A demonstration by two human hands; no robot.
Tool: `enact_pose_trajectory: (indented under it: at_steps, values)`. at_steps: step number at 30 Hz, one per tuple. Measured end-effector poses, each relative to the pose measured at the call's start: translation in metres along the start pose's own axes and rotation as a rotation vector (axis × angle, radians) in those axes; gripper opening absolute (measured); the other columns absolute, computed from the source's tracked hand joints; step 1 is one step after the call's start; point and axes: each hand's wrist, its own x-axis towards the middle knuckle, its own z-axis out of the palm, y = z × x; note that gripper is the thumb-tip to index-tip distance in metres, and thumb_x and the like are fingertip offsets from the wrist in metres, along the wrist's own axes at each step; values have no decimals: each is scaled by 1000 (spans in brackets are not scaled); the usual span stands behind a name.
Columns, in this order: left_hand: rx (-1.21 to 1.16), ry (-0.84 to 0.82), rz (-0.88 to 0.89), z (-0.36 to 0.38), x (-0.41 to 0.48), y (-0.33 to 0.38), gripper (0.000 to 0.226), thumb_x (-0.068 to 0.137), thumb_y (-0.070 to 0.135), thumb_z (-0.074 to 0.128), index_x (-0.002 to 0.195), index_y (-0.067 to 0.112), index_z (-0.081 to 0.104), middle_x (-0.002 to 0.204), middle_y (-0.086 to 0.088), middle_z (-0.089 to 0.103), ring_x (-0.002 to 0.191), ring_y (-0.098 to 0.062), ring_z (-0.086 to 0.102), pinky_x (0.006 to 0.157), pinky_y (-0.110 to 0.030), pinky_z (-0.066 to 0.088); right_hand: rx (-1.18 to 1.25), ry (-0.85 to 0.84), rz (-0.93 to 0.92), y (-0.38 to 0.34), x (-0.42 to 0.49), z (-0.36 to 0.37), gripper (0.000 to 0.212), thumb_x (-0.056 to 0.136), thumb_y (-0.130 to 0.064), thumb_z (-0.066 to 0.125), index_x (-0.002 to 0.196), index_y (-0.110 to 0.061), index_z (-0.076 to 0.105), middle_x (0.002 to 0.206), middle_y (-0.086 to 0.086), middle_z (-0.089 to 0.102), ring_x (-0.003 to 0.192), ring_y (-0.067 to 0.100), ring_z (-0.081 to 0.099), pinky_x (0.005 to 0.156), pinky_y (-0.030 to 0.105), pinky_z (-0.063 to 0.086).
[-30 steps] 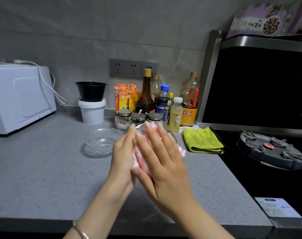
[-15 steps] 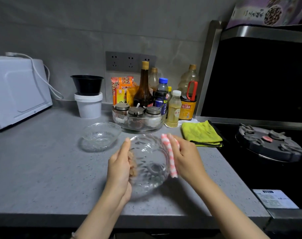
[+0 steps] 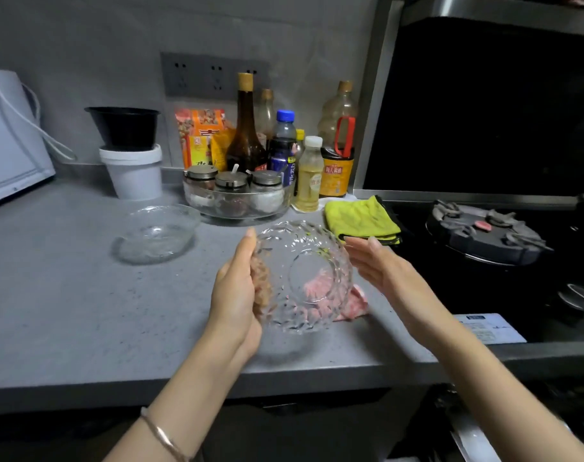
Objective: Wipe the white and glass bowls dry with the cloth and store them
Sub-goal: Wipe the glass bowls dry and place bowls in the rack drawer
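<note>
My left hand (image 3: 237, 288) grips the left rim of a faceted glass bowl (image 3: 304, 278) and holds it tilted on its side just above the grey counter (image 3: 67, 295), fingers inside the bowl. My right hand (image 3: 380, 268) is beside the bowl's right rim with straight fingers and holds nothing. A pink and white cloth (image 3: 352, 303) lies crumpled on the counter behind the bowl, partly seen through the glass. A second, smoother glass bowl (image 3: 157, 233) sits upright on the counter to the left.
Behind stand a white tub (image 3: 133, 171) with a black bowl (image 3: 123, 128) on it, condiment bottles (image 3: 247, 128) and a glass dish of jars (image 3: 237, 198). A yellow cloth (image 3: 360, 218) lies by the black stove (image 3: 487, 235). A white microwave (image 3: 7, 145) is at far left.
My right hand has let go of the pink and white cloth, which now lies on the counter. The bowl has turned on its side in my left hand.
</note>
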Motion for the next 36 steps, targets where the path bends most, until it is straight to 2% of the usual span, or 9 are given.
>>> enact_pose_trajectory:
  at_steps: [3,6,8,15,20,24,27,31,36]
  values:
    - [0,-109,-52,28,-12,-18,37,90,42,55,75,16,76,95,-5,73,87,-23,69,85,-37,51,258,-160,97,-15,-30,-24,48,76,-56,65,105,-18,73,112,9,70,91,14,68,82,26,55]
    - [47,-245,-133,62,-35,-40,45,78,52,64,100,14,73,103,-9,73,93,-21,71,86,-38,54,504,-134,147,-8,-67,-51,48,56,-46,86,94,-18,78,102,6,73,83,14,71,75,27,58]
    - [34,-344,-179,85,-51,-60,35,75,48,65,83,17,78,92,-6,75,83,-15,72,74,-29,57,571,-83,115,-2,-94,-80,60,48,-46,91,99,-18,76,106,5,72,90,16,70,80,31,57]
    - [207,-718,-293,156,-98,-137,51,72,51,58,103,12,71,99,-8,74,96,-20,70,90,-33,52,539,143,151,24,-183,-189,67,38,-37,97,97,-14,75,95,13,56,92,21,45,86,34,34]
    - [519,-897,-289,185,-124,-210,63,79,63,40,111,14,64,99,2,72,92,-10,68,86,-23,51,476,261,245,54,-241,-253,71,40,-37,97,104,-15,73,93,11,59,84,21,49,82,32,40]
    - [701,-1010,-324,191,-141,-272,58,72,77,24,115,45,45,119,14,60,108,-9,58,102,-36,43,469,399,290,76,-275,-287,69,34,-33,98,97,-15,77,75,4,69,62,12,64,59,19,53]
    - [856,-1036,-213,180,-138,-317,49,76,78,22,119,59,36,131,24,50,117,3,49,103,-25,34,498,488,299,91,-283,-316,66,30,-31,98,91,-17,78,72,1,71,58,8,65,57,17,54]
    - [1201,-1147,67,153,-126,-374,76,79,79,6,147,44,11,153,23,15,142,2,11,115,-21,11,487,576,347,117,-274,-356,66,31,-27,98,93,-16,78,75,1,73,61,9,69,57,15,55]
    - [1529,-1247,299,156,-117,-439,75,72,78,-10,142,51,-12,154,18,-15,143,-9,-20,113,-35,-20,336,601,517,151,-245,-391,52,68,-12,69,119,-20,63,80,-1,73,62,11,60,50,17,52]
